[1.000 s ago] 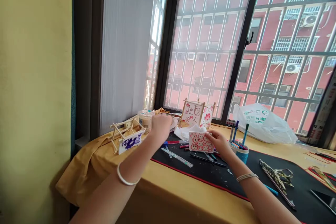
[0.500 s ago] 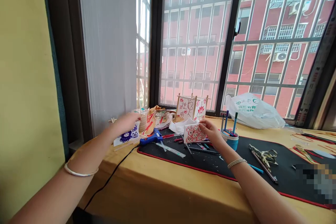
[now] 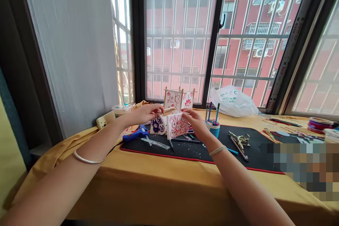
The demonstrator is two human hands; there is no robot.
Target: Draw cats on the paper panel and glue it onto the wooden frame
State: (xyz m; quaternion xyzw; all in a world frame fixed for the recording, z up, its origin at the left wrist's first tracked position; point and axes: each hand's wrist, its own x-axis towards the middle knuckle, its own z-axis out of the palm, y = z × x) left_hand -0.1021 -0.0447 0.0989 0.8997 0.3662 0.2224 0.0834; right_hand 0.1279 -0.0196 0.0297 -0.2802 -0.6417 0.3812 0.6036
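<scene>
My left hand [image 3: 149,113] is closed on the top of a white panel with a dark purple drawing [image 3: 158,125]. Pinched at its upper edge by my right hand [image 3: 195,120] is another white panel, drawn over with red faces [image 3: 178,126]. The two panels are side by side above the black mat, their near edges close together. Behind them stands a lantern-like frame [image 3: 173,98] with wooden posts and red drawings on white sides. A blue glue gun [image 3: 136,133] lies left of the purple-drawn panel.
Pens stand in a blue cup [image 3: 214,129] right of my right hand. Farther right lie a gold-coloured clip [image 3: 239,141] and a white plastic bag [image 3: 233,100]. A lidded plastic cup [image 3: 122,109] is at the left, beside a phone [image 3: 104,120]. The black mat [image 3: 201,153] has red edging.
My left hand has brought the purple-drawn panel rightward from beside the plastic cup to the red-drawn one. The red-drawn panel is now more upright. The view has turned to the right.
</scene>
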